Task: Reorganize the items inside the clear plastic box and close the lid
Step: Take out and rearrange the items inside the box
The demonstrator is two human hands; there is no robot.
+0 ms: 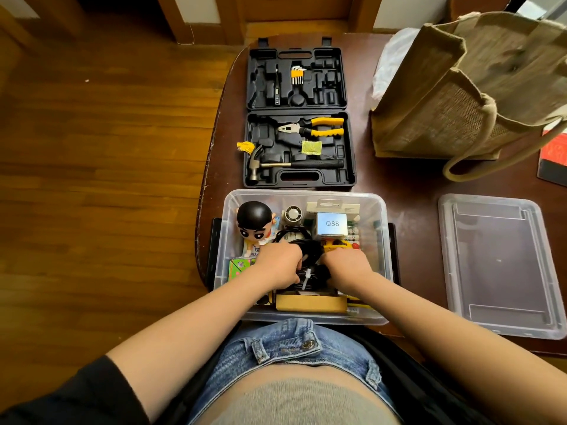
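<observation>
The clear plastic box (228, 210) stands open on the dark table in front of me. Both my hands are inside it. My left hand (280, 262) and my right hand (346, 265) both grip a bundle of black cable (308, 248) in the box's middle. A big-headed toy figure (254, 223) lies at the box's back left, and a white Q88 package (332, 223) at the back right. A tan cardboard box (310, 303) sits at the near wall. The clear lid (500, 265) lies apart on the table, to the right of the box.
An open black tool case (299, 118) with pliers, a hammer and hex keys lies just behind the box. A burlap tote bag (460, 87) stands at the back right. The table's left edge drops to a wooden floor (92, 179).
</observation>
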